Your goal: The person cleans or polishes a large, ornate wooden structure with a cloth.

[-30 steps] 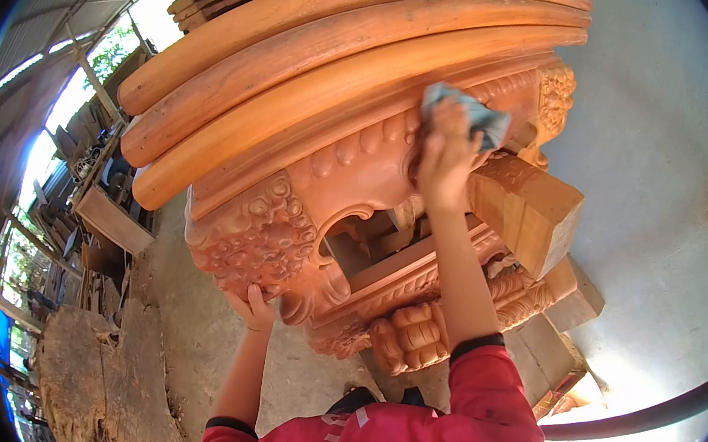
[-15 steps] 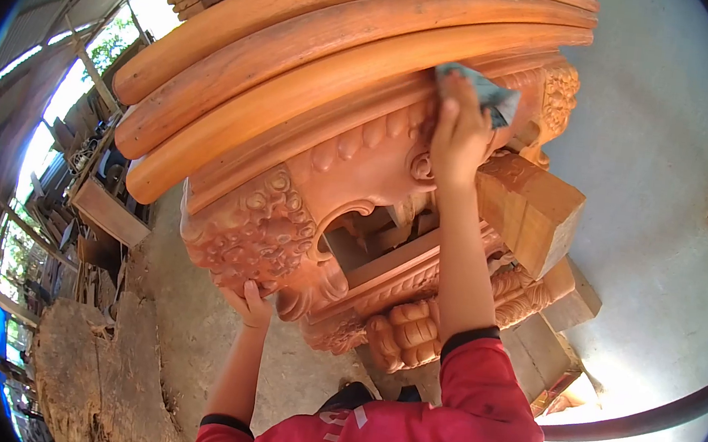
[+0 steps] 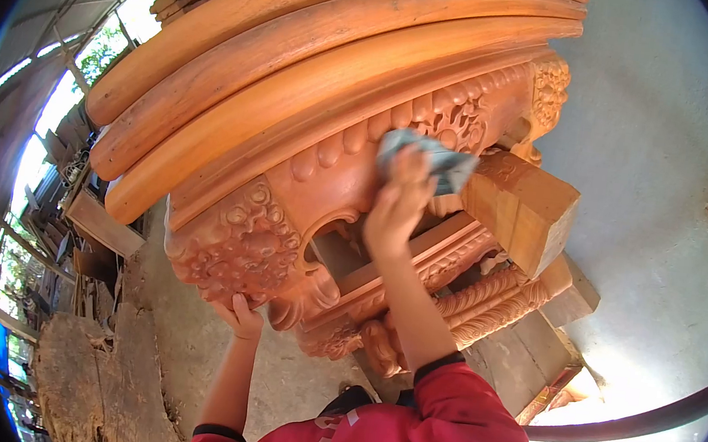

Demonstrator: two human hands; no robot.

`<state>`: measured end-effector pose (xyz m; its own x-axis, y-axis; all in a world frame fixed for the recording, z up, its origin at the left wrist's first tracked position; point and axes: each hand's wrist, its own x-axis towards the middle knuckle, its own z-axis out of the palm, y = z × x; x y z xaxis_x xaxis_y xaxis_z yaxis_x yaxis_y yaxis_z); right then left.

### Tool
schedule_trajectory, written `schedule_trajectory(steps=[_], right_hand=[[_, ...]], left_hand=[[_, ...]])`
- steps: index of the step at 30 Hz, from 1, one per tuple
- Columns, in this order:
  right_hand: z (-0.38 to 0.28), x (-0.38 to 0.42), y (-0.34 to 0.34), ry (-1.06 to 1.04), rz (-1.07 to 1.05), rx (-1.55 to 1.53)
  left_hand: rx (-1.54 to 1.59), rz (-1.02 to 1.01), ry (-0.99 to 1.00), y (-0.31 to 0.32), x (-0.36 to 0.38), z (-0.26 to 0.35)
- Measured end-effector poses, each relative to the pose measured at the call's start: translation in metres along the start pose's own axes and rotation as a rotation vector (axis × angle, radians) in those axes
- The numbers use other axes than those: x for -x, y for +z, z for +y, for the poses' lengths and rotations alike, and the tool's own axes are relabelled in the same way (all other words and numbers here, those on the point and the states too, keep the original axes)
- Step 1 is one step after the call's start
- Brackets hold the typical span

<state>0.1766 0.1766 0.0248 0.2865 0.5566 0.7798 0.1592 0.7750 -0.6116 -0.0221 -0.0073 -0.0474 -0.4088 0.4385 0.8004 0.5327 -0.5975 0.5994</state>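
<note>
A reddish carved wooden piece (image 3: 236, 239) with a curled opening fills the middle. My right hand (image 3: 399, 204), smeared by motion, is closed on a grey-blue cloth (image 3: 438, 161) against the carved front, below a row of rounded bumps. At the piece's lower left corner, my left hand (image 3: 242, 317) touches the carved edge, thumb and fingers apart, its fingertips partly hidden beneath. Long curved smooth beams (image 3: 299, 86) lie along the top of the piece.
A square wooden block (image 3: 523, 209) juts out to the right of the cloth. Weathered slabs (image 3: 109, 376) stand at lower left, with stacked scrap wood (image 3: 104, 216) behind. A dark hose (image 3: 635, 419) curves across the lower right.
My right hand and the cloth have moved down and left, away from the beams' edge, uncovering more carving. The view has shifted slightly. My left hand stays at the corner.
</note>
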Motion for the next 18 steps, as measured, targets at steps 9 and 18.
schedule_trajectory(steps=[9,18], right_hand=[[0.02,0.009,-0.028,0.02,0.013,0.302],[0.034,0.041,-0.026,-0.165,-0.292,0.203]], left_hand=[[-0.15,0.039,0.031,0.001,0.001,0.001],[-0.107,0.044,-0.003,0.005,0.0,0.011]])
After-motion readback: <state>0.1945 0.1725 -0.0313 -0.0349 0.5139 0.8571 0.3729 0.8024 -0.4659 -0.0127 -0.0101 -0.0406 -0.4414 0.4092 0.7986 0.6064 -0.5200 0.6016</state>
